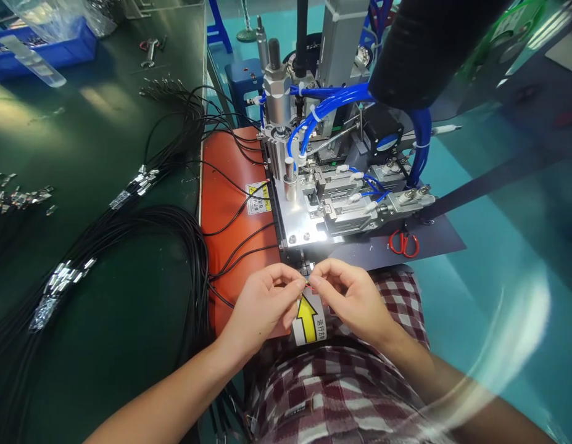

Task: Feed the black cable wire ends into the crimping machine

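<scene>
**Small, Careful Work at the Front Edge**

The machine [304, 219] stood ahead of the person, its bright metal plate facing up. To its left spread an orange panel [225, 200], crossed by single black leads. Beyond the panel's left edge, a curved bundle of black cables [193, 246] lay on the green bench [128, 308].

The left hand [271, 296] and right hand [353, 299] met just in front of the machine. On each, thumb and forefinger were pinched together on the thin coloured wires [307, 283], the tips almost touching. Done well, this probably called for a light, even pinch close to the wire ends, steady wrists, and strands spread apart without a tug that might bend them.

Below the fingertips, a label with a yellow arrow [308, 320] pointed toward the machine.

The wires sat between the two pinches, just short of the machine's front edge. Their short visible length seemed to run roughly crosswise, from one hand toward the other; which way the free ends pointed could not be told, being tiny and partly covered.
</scene>
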`<state>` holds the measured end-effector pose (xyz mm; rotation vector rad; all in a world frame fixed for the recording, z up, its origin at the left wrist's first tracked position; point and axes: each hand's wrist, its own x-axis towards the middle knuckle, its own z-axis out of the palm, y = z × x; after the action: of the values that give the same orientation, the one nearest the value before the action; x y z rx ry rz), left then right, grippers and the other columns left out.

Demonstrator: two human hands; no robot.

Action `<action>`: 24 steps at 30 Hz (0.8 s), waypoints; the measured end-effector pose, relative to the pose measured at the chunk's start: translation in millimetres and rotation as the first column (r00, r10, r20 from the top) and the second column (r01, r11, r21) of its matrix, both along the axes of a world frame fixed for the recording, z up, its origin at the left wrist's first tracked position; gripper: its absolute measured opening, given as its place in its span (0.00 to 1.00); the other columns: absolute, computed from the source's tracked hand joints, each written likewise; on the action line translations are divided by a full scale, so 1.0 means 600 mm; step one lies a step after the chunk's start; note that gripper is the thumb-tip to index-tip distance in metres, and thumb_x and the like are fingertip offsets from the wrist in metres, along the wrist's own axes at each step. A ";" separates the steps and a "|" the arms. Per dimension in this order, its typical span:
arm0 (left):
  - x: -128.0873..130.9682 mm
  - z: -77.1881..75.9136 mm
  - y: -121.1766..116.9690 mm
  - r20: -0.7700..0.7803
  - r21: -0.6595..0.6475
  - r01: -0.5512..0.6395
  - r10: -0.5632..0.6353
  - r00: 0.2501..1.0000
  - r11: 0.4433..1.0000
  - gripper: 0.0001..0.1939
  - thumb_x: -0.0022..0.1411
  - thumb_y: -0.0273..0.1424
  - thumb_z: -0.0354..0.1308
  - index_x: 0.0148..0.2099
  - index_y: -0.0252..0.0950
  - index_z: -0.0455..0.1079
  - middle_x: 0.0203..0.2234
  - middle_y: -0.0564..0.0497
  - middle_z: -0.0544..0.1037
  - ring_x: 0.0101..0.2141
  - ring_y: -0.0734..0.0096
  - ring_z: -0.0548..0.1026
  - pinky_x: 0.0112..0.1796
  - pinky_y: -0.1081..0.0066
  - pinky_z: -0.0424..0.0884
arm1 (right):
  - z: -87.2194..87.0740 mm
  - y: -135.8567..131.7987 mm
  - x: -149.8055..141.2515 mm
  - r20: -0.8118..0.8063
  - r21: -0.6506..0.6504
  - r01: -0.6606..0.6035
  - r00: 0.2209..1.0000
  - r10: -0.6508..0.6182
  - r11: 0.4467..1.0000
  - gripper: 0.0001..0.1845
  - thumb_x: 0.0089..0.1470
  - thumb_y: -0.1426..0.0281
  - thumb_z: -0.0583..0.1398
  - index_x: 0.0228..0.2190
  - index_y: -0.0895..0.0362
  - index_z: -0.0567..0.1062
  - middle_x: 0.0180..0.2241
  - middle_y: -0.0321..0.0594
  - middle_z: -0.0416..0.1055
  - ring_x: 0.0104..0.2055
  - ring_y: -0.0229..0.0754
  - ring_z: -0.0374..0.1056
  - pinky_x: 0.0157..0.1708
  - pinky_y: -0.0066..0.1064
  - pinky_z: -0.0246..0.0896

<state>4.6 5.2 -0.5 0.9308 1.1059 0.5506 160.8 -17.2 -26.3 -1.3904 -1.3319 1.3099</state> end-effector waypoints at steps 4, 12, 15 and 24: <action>0.001 -0.005 -0.011 -0.052 0.057 -0.023 0.026 0.998 0.998 0.09 0.61 0.35 0.56 0.34 0.34 0.65 0.09 0.62 0.61 0.12 0.84 0.54 0.14 0.82 0.52 | 0.005 0.000 0.001 -0.118 -0.136 -0.026 0.993 0.010 0.990 0.10 0.57 0.66 0.57 0.26 0.57 0.68 0.22 0.31 0.63 0.21 0.32 0.54 0.21 0.26 0.49; 0.000 -0.022 -0.020 -0.121 0.462 0.008 0.054 0.991 0.887 0.07 0.61 0.31 0.56 0.33 0.33 0.69 0.24 0.54 0.69 0.20 0.82 0.64 0.20 0.81 0.59 | 0.012 0.003 0.002 -0.355 -0.307 -0.096 0.935 -0.020 0.947 0.15 0.52 0.60 0.61 0.23 0.58 0.66 0.18 0.26 0.55 0.18 0.30 0.43 0.18 0.26 0.36; -0.002 -0.019 -0.007 -0.073 0.270 0.043 -0.024 0.997 0.962 0.07 0.62 0.33 0.55 0.36 0.34 0.67 0.16 0.60 0.61 0.16 0.83 0.58 0.17 0.81 0.54 | 0.006 0.004 0.005 -0.321 -0.299 -0.066 0.947 -0.035 0.952 0.15 0.52 0.59 0.60 0.24 0.58 0.67 0.19 0.27 0.56 0.19 0.30 0.44 0.18 0.26 0.37; -0.015 -0.022 0.008 -0.456 0.604 0.299 0.012 0.890 0.739 0.05 0.63 0.25 0.54 0.41 0.36 0.69 0.30 0.53 0.71 0.29 0.76 0.69 0.30 0.76 0.66 | -0.014 0.020 0.022 -0.210 -0.244 -0.007 0.977 -0.045 0.970 0.14 0.54 0.61 0.59 0.24 0.57 0.67 0.20 0.28 0.58 0.20 0.32 0.49 0.19 0.27 0.41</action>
<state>-4.4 9.9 -13.7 1.8322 1.2330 0.6349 174.2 -4.9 -34.4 -1.3737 -1.0381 1.6034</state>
